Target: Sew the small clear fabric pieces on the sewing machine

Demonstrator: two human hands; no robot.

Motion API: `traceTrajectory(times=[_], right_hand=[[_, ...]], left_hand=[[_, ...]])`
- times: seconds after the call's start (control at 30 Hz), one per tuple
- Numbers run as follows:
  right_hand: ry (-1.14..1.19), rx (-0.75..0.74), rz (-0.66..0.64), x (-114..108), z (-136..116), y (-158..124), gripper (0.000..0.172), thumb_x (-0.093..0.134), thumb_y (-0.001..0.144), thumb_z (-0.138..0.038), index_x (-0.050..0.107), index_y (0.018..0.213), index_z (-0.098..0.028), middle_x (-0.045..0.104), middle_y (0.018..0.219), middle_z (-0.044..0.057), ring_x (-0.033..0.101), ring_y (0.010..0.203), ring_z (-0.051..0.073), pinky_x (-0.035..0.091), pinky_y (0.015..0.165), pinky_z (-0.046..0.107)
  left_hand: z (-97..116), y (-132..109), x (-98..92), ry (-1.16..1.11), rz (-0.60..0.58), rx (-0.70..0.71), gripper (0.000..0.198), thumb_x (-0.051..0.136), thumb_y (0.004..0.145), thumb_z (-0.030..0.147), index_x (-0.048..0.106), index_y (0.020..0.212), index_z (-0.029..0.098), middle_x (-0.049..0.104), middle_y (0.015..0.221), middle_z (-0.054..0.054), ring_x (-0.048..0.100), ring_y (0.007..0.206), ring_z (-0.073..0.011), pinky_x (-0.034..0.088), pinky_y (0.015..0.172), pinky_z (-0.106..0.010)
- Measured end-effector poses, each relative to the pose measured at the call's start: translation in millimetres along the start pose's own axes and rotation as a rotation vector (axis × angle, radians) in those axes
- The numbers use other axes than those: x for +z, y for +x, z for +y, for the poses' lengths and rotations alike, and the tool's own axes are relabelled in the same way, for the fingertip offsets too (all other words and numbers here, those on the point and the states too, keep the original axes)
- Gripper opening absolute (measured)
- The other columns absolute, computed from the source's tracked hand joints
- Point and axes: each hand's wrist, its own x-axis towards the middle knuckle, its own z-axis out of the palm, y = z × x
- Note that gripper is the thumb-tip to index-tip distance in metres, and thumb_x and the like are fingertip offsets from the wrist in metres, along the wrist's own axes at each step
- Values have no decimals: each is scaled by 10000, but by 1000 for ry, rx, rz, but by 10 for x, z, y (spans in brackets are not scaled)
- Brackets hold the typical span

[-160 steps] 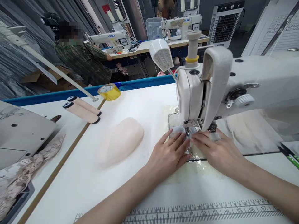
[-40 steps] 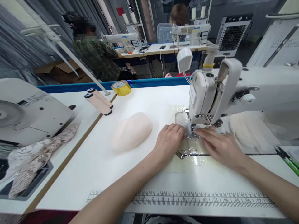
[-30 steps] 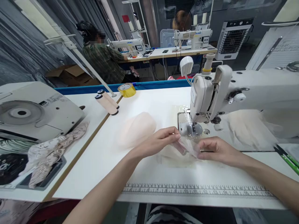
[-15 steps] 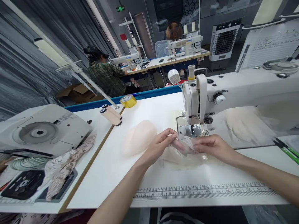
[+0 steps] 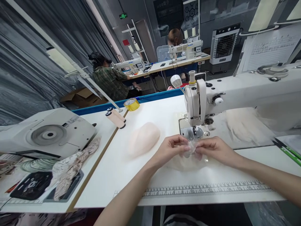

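Observation:
Between my two hands is a piece of sheer pale fabric (image 5: 188,164), its upper edge gathered just in front of the needle plate (image 5: 187,131). My left hand (image 5: 172,147) pinches it from the left, thumb against fingers. From the right, my right hand (image 5: 213,149) pinches the same edge, the fingertips of both hands close together. The lower part of the fabric spreads on the white table. The sewing machine (image 5: 195,103) stands right behind my hands. A pale pink padded cup-shaped piece (image 5: 145,138) lies left of my left hand.
Two pink thread spools (image 5: 115,118) and a yellow tape roll (image 5: 131,104) sit at the back left. Sheer pale fabric (image 5: 244,125) lies under the machine arm, with green-handled scissors (image 5: 289,152) at right. A ruler strip (image 5: 199,190) runs along the front edge. A person (image 5: 109,77) sits beyond.
My left hand has moved right, closer to my right hand, and the stretch of sheer fabric between them is shorter. The camera view has shifted slightly.

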Motion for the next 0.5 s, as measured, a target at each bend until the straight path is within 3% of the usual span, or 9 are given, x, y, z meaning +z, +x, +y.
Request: traceTrajectory(times=[0.17, 0.3, 0.4, 0.5], right_hand=[[-215, -72, -18, 5, -11, 7, 209, 548, 915, -319, 701, 902, -178, 691, 784, 17, 651, 727, 164, 520, 692, 296], [-597, -113, -42, 10, -65, 2, 197, 508, 933, -255, 690, 897, -190, 683, 749, -10, 624, 639, 136, 461, 576, 236], [-1020, -213, 66, -63, -103, -124, 195, 501, 938, -246, 688, 975, -202, 704, 848, 1, 646, 710, 155, 457, 609, 248], [-1411, -195, 286, -287, -166, -439, 235, 468, 948, -270, 685, 1011, -205, 700, 986, 32, 660, 837, 205, 460, 625, 272]], left_hand=[[-63, -30, 120, -49, 1, -19, 257, 741, 716, 356, 641, 750, 122, 612, 720, -19, 496, 604, -85, 406, 579, -213], [-98, -51, 101, -57, 45, 10, 290, 693, 755, 413, 683, 777, 123, 589, 654, -12, 471, 558, -86, 354, 528, -212], [-107, -59, 43, -29, 98, 32, 317, 684, 754, 443, 679, 835, 137, 599, 665, -6, 481, 535, -84, 293, 495, -206], [-101, -74, 6, -2, 105, 35, 313, 661, 769, 455, 651, 825, 147, 610, 665, -1, 458, 516, -77, 264, 482, -205]])
